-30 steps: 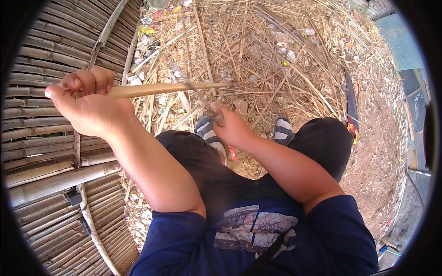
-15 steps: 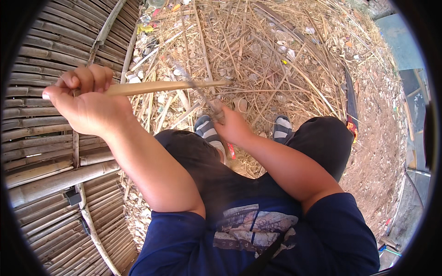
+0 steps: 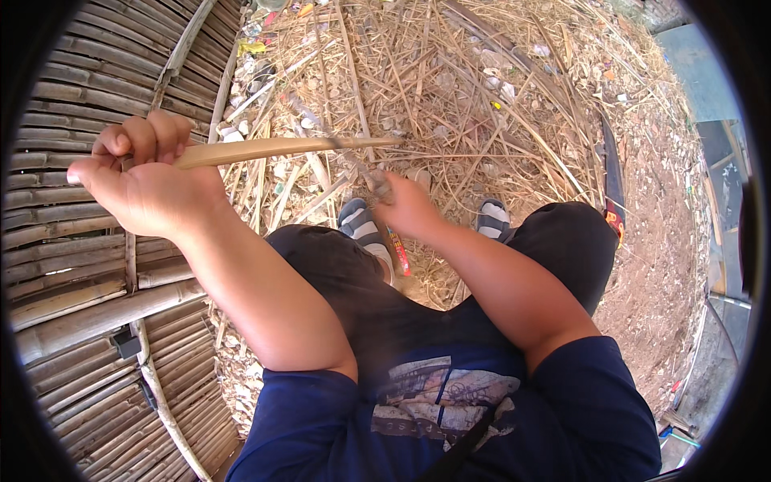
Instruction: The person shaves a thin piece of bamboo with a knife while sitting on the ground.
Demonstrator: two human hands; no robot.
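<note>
Navy sleeves (image 3: 309, 410) are framing bare forearms (image 3: 265, 297) as the left hand (image 3: 148, 173) is gripping one end of a pale, tapering bamboo strip (image 3: 257, 150) above straw-strewn ground (image 3: 482, 120), while the right hand (image 3: 409, 205) is clasping a knife (image 3: 381, 188) by its handle, the blurred blade (image 3: 332, 144) crossing the strip. Beyond the right knee (image 3: 574, 233), a handsaw (image 3: 613, 173) is lying on the dirt, and a bamboo-slat wall (image 3: 72, 193) is standing at left.
</note>
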